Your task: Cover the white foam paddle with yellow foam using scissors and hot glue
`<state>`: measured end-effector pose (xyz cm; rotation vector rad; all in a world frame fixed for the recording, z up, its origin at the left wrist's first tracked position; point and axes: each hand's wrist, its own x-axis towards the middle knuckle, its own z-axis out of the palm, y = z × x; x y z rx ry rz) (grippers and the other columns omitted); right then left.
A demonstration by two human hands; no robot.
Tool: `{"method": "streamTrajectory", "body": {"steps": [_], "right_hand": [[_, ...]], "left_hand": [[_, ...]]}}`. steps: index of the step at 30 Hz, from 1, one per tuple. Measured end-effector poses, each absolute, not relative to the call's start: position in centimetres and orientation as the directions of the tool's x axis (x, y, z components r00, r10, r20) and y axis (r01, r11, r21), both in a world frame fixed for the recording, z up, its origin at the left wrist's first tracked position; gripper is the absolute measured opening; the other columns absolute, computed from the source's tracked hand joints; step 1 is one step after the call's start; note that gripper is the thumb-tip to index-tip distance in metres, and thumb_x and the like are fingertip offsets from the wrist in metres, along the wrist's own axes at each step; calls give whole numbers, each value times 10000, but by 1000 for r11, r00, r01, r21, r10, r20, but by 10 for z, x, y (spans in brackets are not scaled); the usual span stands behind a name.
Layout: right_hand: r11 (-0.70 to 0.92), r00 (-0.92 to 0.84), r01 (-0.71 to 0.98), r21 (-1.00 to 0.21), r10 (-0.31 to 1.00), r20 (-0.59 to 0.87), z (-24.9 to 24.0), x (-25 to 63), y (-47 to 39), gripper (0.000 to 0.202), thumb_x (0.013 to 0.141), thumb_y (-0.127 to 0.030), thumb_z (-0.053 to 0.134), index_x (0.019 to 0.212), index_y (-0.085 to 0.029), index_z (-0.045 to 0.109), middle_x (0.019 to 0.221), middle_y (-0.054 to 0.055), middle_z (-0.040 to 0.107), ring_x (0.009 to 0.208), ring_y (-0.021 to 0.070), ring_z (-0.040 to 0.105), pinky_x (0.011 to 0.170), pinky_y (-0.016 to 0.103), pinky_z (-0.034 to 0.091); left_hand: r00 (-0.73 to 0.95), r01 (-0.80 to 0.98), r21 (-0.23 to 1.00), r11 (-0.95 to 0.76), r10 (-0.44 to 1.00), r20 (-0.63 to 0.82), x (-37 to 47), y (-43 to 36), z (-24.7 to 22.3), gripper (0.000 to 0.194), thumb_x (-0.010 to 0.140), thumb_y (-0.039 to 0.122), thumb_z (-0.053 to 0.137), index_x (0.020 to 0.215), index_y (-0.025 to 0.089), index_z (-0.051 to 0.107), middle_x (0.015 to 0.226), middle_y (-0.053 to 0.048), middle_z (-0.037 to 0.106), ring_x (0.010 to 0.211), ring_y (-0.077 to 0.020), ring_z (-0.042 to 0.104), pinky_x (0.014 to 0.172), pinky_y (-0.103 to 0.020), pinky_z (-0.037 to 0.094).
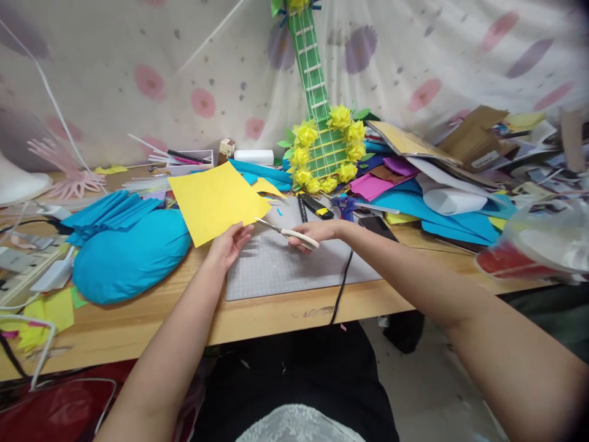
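A large sheet of yellow paper [214,202] is pinched at its lower edge by my left hand [231,243], with the fingers bent around the edge. My right hand [313,234] grips white-handled scissors [300,238], whose blades point left and meet the paper's right corner. Both hands are above a grey cutting mat [276,273]. Just behind the sheet's right side lies a smaller yellow piece [265,186] with a curved edge.
A blue paper-covered oval [131,261] lies left. Behind the mat stands a green paper guitar [315,92] with yellow flowers, near a black-and-yellow cutter [317,207]. Coloured papers [427,209] and a clear container [543,239] sit right. A black cable [343,288] crosses the table's front edge.
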<state>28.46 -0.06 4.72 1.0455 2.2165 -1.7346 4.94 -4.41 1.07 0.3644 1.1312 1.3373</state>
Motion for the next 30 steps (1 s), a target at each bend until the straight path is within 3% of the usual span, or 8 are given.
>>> {"method": "streamTrajectory", "body": {"steps": [5,15,21,26,30], "right_hand": [[-37,-698,658,-752,344,-628,53,294,7,724,594,-774,582,918,-127,559,668,9,554,579,120,568,463,206,385],[-31,-763,581,-814,328,-557,42,279,28,627,744,-734,474,900,-132,549,595,-12,512,474,76,477,366,163,278],[-3,-799,549,-836,293,-526,39,267,35,682,719,-768,458,908,-119,549,610,-18,485,479,73,489,336,149,257],[-20,-832,518,-855,221,-509,35,263,37,670,745,-749,449,942,-117,549,634,-13,493,492,67,490,354,143,281],[-56,-798,550,-833,256,-545,34,262,36,662,762,-743,425,951,-121,552,650,1,498,498,70,475,363,152,287]], "left_hand": [[-161,-527,796,297,885,-437,52,-43,11,85,826,89,533,772,105,596,734,-66,675,656,-106,675,483,-122,503],[-154,-424,857,293,909,-388,57,-47,8,134,838,144,496,747,107,587,824,-138,700,698,-166,695,508,-190,525],[-130,-455,840,296,911,-391,56,-54,12,148,826,98,457,713,99,552,892,-155,697,788,-181,698,596,-217,553],[-152,-482,832,275,909,-389,60,-56,15,120,791,71,485,686,109,530,842,-122,695,791,-181,697,600,-210,552],[-154,-504,821,268,907,-391,60,-54,14,174,794,50,444,648,121,504,775,-88,678,779,-170,698,579,-181,542]]}}
